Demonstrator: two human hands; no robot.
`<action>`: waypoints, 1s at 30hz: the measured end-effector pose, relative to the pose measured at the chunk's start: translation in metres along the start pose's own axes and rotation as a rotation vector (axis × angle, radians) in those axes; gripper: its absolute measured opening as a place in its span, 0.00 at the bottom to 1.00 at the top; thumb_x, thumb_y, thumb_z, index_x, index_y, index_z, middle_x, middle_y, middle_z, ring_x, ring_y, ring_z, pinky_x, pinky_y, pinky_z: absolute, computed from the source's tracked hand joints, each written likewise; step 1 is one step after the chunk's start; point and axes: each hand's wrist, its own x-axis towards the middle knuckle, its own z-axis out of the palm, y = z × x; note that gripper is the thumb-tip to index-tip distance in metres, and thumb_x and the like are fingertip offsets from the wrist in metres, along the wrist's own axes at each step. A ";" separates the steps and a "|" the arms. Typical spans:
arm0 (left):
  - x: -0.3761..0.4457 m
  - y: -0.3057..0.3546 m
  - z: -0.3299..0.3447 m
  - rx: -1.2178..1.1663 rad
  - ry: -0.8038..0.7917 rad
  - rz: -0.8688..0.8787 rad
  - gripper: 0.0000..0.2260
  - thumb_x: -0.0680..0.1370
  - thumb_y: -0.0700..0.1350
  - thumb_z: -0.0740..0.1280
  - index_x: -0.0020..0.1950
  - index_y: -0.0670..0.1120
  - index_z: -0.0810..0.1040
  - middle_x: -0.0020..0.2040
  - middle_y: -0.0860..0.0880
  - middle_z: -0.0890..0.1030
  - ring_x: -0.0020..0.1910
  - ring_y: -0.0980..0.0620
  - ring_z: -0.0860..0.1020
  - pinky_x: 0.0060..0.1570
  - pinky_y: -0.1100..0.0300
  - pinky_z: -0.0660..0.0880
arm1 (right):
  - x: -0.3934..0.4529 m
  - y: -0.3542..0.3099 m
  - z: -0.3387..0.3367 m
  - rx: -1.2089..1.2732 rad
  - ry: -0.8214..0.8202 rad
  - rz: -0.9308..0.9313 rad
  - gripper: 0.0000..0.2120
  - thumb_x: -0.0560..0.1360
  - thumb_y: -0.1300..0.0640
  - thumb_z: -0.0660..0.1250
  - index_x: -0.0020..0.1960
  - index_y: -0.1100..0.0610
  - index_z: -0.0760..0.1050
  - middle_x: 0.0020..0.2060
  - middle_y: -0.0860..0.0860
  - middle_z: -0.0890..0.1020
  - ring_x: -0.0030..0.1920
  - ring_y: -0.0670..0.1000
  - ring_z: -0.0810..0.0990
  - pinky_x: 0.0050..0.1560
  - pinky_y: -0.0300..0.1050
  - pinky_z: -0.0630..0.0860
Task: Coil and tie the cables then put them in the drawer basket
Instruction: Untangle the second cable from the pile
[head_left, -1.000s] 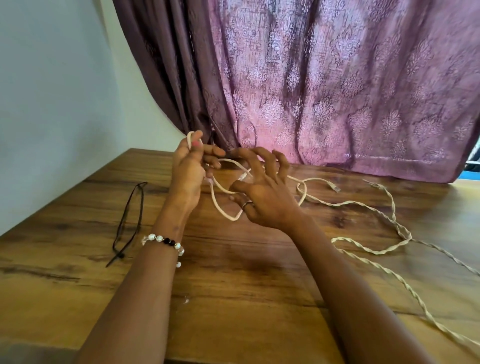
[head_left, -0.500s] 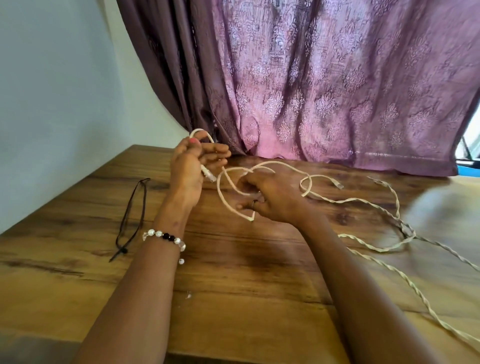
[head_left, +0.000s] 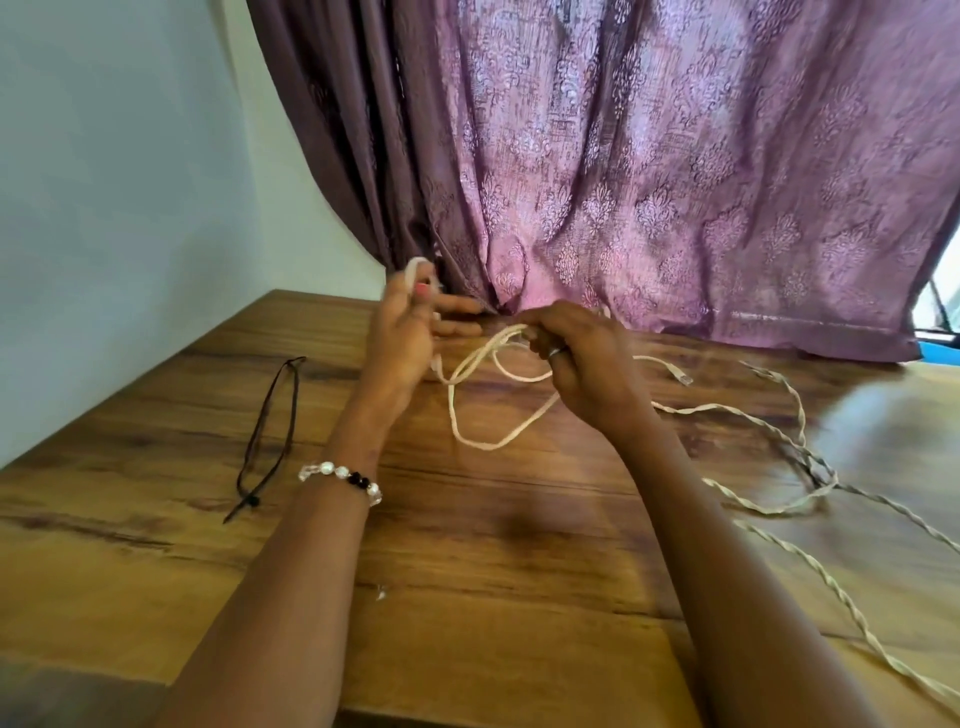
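Light, limp cream cable (head_left: 485, 410) over the wooden table (head_left: 467, 597), looped between left hand (head_left: 402, 332) pinching one end and right hand (head_left: 582, 358) gripping strands; best gathered near those loops

a brown wood-grain surface (head_left: 493, 597) carries a thin black looped cord (head_left: 275, 431) at left and a long pale twisted cable (head_left: 795, 499) trailing across its right side.

We lose the twisted cream cable (head_left: 852, 618) past the wooden tabletop's (head_left: 519, 649) right edge; the right hand (head_left: 587, 364) hides its gripped strands.
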 end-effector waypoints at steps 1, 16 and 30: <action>-0.004 0.000 0.007 0.052 -0.083 -0.035 0.10 0.85 0.43 0.50 0.63 0.44 0.66 0.44 0.42 0.83 0.33 0.47 0.83 0.33 0.54 0.79 | 0.003 -0.006 -0.001 0.016 0.048 -0.003 0.08 0.75 0.66 0.63 0.51 0.62 0.80 0.39 0.53 0.81 0.39 0.45 0.75 0.42 0.36 0.70; -0.012 0.005 0.006 -0.192 -0.447 -0.303 0.21 0.82 0.56 0.51 0.44 0.42 0.73 0.20 0.53 0.59 0.16 0.60 0.54 0.23 0.67 0.47 | -0.003 0.011 0.004 0.047 0.282 0.563 0.09 0.72 0.53 0.73 0.44 0.59 0.80 0.29 0.52 0.80 0.27 0.48 0.73 0.32 0.46 0.69; 0.012 -0.006 -0.030 -0.776 -0.150 -0.174 0.19 0.82 0.57 0.51 0.39 0.48 0.70 0.22 0.54 0.62 0.16 0.59 0.57 0.18 0.67 0.55 | -0.009 -0.002 0.017 -0.004 -0.709 0.493 0.23 0.72 0.73 0.60 0.65 0.60 0.74 0.42 0.56 0.82 0.43 0.53 0.81 0.49 0.42 0.77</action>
